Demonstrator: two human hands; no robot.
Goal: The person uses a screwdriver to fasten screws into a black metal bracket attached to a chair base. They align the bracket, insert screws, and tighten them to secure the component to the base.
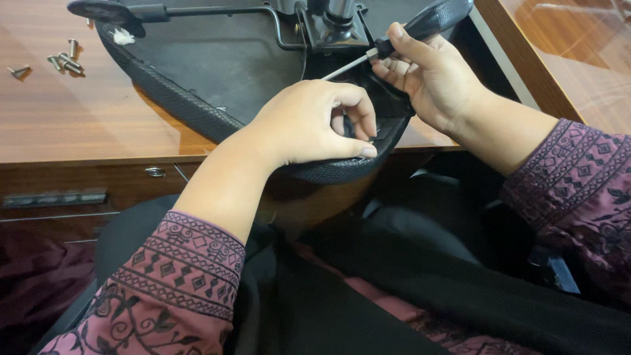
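Screwdriver (401,38) tip hidden behind left hand (315,125).

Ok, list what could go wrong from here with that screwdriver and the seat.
1. The screwdriver tip points at the left hand fingers curled over the seat edge; a slip could jab them.
2. The seat overhangs the desk edge toward the lap, so hard pushing might tip it.
3. Loose screws lie on the desk and could roll away.

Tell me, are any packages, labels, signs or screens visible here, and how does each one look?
None in view. There are only an upturned black chair seat on the wooden desk, loose screws at its far left, and a screwdriver in the right hand.
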